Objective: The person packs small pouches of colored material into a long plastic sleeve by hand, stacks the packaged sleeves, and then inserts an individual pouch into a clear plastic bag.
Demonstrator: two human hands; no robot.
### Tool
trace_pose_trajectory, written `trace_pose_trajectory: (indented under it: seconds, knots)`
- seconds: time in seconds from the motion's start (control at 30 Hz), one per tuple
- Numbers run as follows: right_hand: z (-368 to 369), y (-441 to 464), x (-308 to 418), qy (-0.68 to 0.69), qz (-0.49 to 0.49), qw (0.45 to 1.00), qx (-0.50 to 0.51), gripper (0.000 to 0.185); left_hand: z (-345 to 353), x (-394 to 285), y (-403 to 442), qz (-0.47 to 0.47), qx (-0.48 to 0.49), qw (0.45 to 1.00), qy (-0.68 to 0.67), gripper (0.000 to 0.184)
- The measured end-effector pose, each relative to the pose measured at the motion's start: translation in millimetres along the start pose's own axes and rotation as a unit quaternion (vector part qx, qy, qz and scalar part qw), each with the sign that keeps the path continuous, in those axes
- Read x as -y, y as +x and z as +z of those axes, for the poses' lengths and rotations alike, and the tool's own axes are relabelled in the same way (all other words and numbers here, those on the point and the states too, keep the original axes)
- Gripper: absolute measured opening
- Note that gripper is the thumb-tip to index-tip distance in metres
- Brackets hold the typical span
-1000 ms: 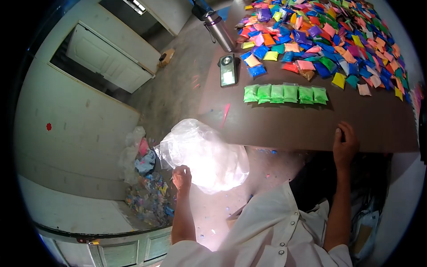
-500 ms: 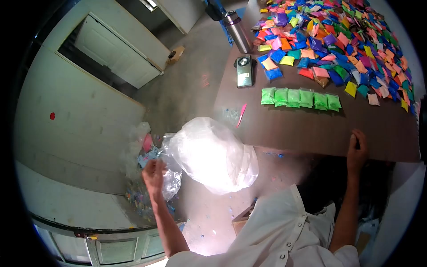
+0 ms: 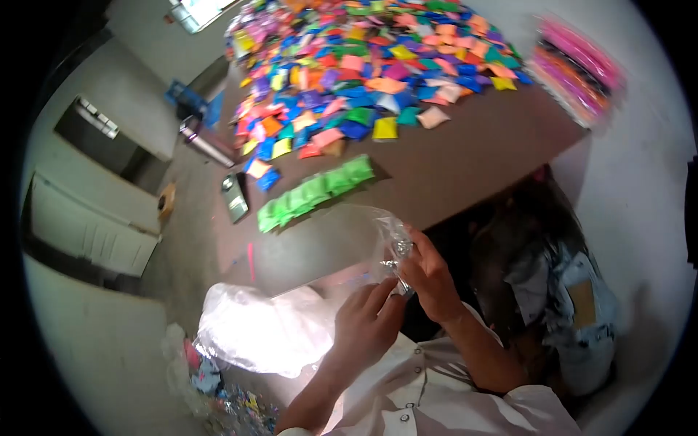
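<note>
A clear plastic bag (image 3: 389, 236) is pinched between my two hands at the table's front edge. My left hand (image 3: 369, 316) grips its lower part, fingers closed. On the right side of the bag, my right hand (image 3: 430, 276) is closed on the crumpled film. Beyond the bag, a slanting row of green packets (image 3: 315, 192) lies on the brown table (image 3: 465, 160). A pink strip (image 3: 251, 261) lies left of the bag. Below the table edge at the left is a large white translucent bag (image 3: 262, 327), brightly lit.
Many coloured packets (image 3: 356, 62) cover the table's far part. A steel bottle (image 3: 207, 142) and a small device (image 3: 235, 198) stand near its left edge. Pink packages (image 3: 574, 69) lie at the right corner. Bags (image 3: 582, 320) sit below right, plastic scraps (image 3: 243, 410) on the floor.
The view has turned to the right. My left hand has come across from beside the large white bag to meet my right hand, and both now hold a clear bag.
</note>
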State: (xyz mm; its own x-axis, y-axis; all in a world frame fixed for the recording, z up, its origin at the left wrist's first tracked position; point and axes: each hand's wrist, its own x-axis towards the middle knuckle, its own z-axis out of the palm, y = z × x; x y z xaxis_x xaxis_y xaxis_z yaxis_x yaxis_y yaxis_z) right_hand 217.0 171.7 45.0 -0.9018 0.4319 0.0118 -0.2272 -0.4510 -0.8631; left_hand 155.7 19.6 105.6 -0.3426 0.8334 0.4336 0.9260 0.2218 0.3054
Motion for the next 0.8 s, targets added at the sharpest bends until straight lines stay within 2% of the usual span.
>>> trace_pose_trajectory:
  seconds: [0.03,0.13,0.17,0.2,0.27,0.3,0.33,0.37,0.4,0.43,0.53,0.67,0.73,0.77,0.8]
  knots:
    - [-10.0,-1.1,-7.3,-0.017,-0.021,0.998,-0.057,0.058,12.5,-5.2,-2.1,0.004,0.022,0.999,-0.029,0.019]
    - [-34.7,-13.4,-11.5,0.048,0.026,0.987,-0.150,0.054,33.8,-19.2,-1.1,0.000,0.035,0.999,-0.035,0.019]
    - [-37.9,-16.1,-10.2,0.048,0.027,0.985,-0.160,0.054,38.6,-21.3,-6.2,-0.036,0.059,0.997,-0.036,0.022]
    - [-36.9,-15.4,-3.0,0.050,0.043,0.979,-0.192,0.051,38.9,-23.0,-7.0,-0.034,0.066,0.996,-0.040,0.022]
    - [-41.7,-14.2,6.0,0.055,0.061,0.971,-0.224,0.048,33.0,-22.2,-7.9,-0.124,0.075,0.988,-0.058,0.030]
    - [-45.8,-13.8,8.7,0.060,0.063,0.972,-0.217,0.047,36.5,-12.4,-16.7,-0.138,0.062,0.987,-0.062,0.041]
    - [-49.4,-15.3,9.6,0.066,0.066,0.973,-0.211,0.046,35.6,-6.2,-18.3,-0.133,0.053,0.989,-0.025,0.045]
    - [-53.9,-16.7,7.7,0.069,0.068,0.972,-0.214,0.046,35.5,-2.5,-18.4,-0.167,0.046,0.984,-0.049,0.047]
    - [-59.4,-17.4,4.4,0.091,0.060,0.979,-0.171,0.047,36.3,1.2,-17.6,-0.200,0.037,0.976,-0.072,0.048]
    - [-63.4,-18.3,3.4,0.112,0.052,0.984,-0.128,0.049,40.3,7.2,-17.4,-0.212,0.023,0.974,-0.076,0.050]
    - [-68.9,-22.9,10.0,0.141,0.080,0.982,-0.096,0.053,44.9,20.4,-8.0,-0.250,-0.028,0.966,-0.067,0.059]
    - [-85.2,-28.9,10.3,0.129,0.094,0.982,-0.101,0.057,34.8,32.2,5.1,-0.181,-0.087,0.978,0.053,0.074]
    - [-91.1,-28.9,7.1,0.176,0.092,0.978,-0.059,0.057,36.0,31.3,12.3,-0.182,-0.092,0.979,0.000,0.060]
    - [-89.8,-28.7,7.1,0.177,0.092,0.978,-0.059,0.057,35.5,32.3,13.5,-0.182,-0.091,0.979,0.001,0.060]
    - [-88.5,-28.3,8.2,0.152,0.087,0.983,-0.049,0.055,35.7,33.0,14.9,-0.225,-0.054,0.966,-0.116,0.047]
